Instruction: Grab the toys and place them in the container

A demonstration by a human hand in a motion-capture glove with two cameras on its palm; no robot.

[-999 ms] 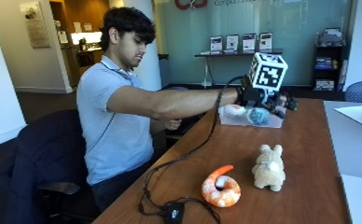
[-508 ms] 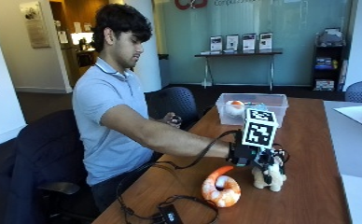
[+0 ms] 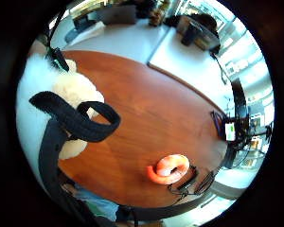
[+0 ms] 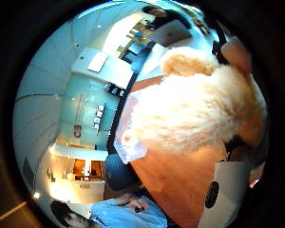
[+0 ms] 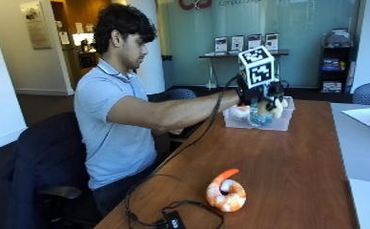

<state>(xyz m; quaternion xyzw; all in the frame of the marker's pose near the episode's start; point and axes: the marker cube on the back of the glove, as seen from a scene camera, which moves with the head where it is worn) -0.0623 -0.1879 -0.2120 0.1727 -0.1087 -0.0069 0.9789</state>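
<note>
A person in a light blue polo shirt sits at a long wooden worktop (image 5: 286, 162) with the right arm stretched out over its far end. The gloved right hand (image 5: 259, 95) is closed round a cream plush animal (image 5: 276, 106), holding it in the air just above a clear plastic container (image 5: 280, 125) — the toy's pale fur and ears stick out past the fingers on the side away from the person.

The thumb-side palm view is largely filled by that same fluffy cream toy (image 4: 199, 104), pressed close against the palm, with the container (image 4: 130, 142) showing beyond it on the wood. In the little-finger-side view the plush (image 3: 73, 94) sits behind the black glove straps.

Inside the container lies a white toy with an orange patch (image 5: 239, 112) and something bluish beside it, too hidden by the wall and the hand to name.

Near the person's end of the worktop a curled orange-and-white plush shrimp (image 5: 227, 193) lies on the wood, well apart from the container; the palm view shows it too (image 3: 169, 169). A black cable with a small box (image 5: 172, 220) trails beside it at the worktop's edge.
</note>
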